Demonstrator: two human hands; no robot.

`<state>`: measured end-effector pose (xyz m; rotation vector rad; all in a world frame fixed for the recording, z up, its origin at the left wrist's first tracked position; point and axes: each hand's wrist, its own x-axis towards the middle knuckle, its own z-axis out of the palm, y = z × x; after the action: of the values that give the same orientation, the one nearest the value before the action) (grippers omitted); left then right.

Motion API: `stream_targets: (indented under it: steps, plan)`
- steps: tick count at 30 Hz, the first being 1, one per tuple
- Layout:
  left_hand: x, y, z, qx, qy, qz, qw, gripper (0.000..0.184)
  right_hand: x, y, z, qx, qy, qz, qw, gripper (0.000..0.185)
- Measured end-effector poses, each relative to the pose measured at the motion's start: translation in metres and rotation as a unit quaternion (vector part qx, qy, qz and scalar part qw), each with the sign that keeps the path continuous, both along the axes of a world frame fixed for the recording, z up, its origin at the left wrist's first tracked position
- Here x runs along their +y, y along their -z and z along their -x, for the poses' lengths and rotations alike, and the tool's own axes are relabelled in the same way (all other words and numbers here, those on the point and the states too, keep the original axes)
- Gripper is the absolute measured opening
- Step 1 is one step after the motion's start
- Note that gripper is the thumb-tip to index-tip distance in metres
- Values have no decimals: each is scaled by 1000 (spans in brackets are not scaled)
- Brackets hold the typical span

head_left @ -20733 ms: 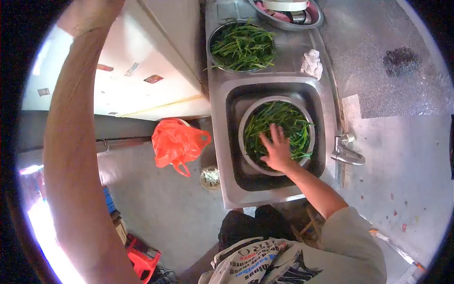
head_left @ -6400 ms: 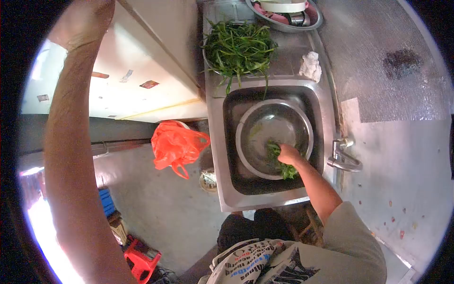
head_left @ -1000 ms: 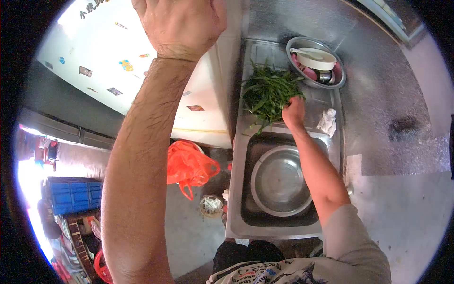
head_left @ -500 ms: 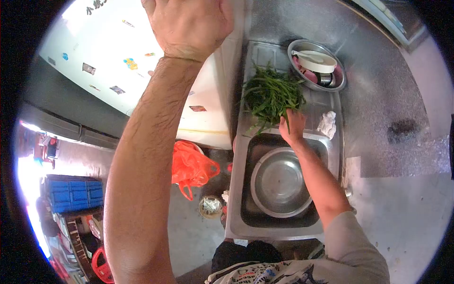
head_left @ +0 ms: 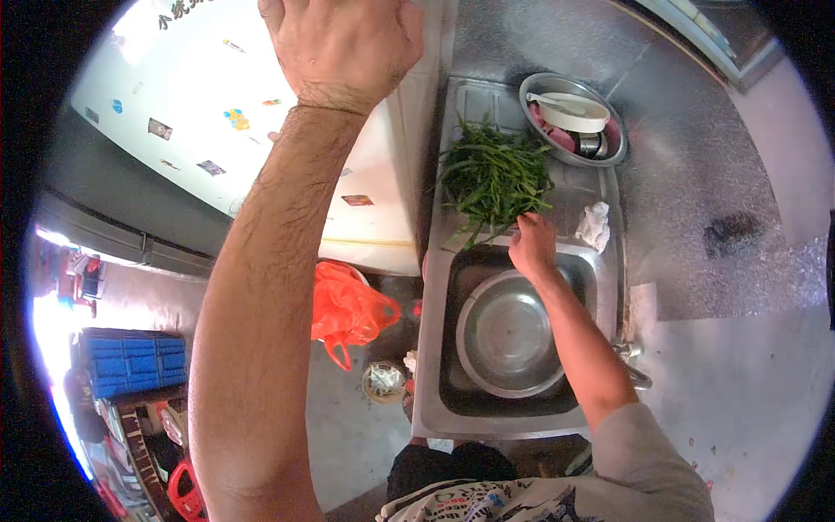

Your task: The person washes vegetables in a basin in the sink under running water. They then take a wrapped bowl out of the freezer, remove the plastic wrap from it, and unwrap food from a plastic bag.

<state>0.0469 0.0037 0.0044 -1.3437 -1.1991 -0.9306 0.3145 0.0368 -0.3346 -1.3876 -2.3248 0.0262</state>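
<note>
My left hand is raised close to the camera at the top of the view, its fingers cut off by the frame edge. My right hand is at the near edge of a pile of long leafy greens, fingers curled onto the stems. The pile lies on the steel drainboard. Below my right forearm a steel basin sits in the sink; the forearm covers part of its right rim. Beside the hand rests a crumpled white cloth or paper.
A steel bowl holding a white dish stands behind the greens. The tap is at the sink's right. On the left are a white fridge, a red plastic bag, a small bin and a blue crate.
My right hand has drawn back slightly toward the sink, to the near edge of the greens. The view has shifted a little, and the tap shows more. My left arm stays raised.
</note>
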Motion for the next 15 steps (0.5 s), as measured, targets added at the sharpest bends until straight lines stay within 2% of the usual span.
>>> stream_targets:
  steps: [1, 3, 4, 6, 7, 8, 9, 12, 13, 15]
  plan:
    - [6, 0, -8, -120, 240, -48, 962, 14, 0, 4, -2, 6, 1, -1, 1000, 34]
    - [10, 0, -12, -231, 461, -92, 852, 14, -7, -5, -2, 38, 39, 45, 997, 33]
    - [11, 0, -12, -231, 463, -97, 850, 14, -11, -9, -2, 71, 76, 90, 990, 31]
    - [9, 2, -5, -231, 465, -101, 849, 14, -23, -17, 0, 103, 87, 88, 987, 30]
    - [5, 2, 4, -114, 234, -61, 964, 14, -29, -19, 2, 136, 98, 85, 982, 28]
    - [4, 3, 7, -56, 106, -33, 992, 14, -33, -14, 3, 136, 96, 85, 982, 28]
    - [4, 3, 11, 13, -17, -16, 1000, 14, -36, -5, 6, 167, 43, 116, 978, 28]
    - [5, 0, 11, 62, 36, -77, 994, 14, -43, 7, 22, 220, -49, 176, 958, 29]
    - [2, 2, 9, 31, 17, -40, 999, 14, -45, 9, 29, 242, -88, 205, 944, 30]
    - [-2, 2, 7, 2, -2, -3, 1000, 14, -40, 13, 41, 235, -94, 244, 936, 32]
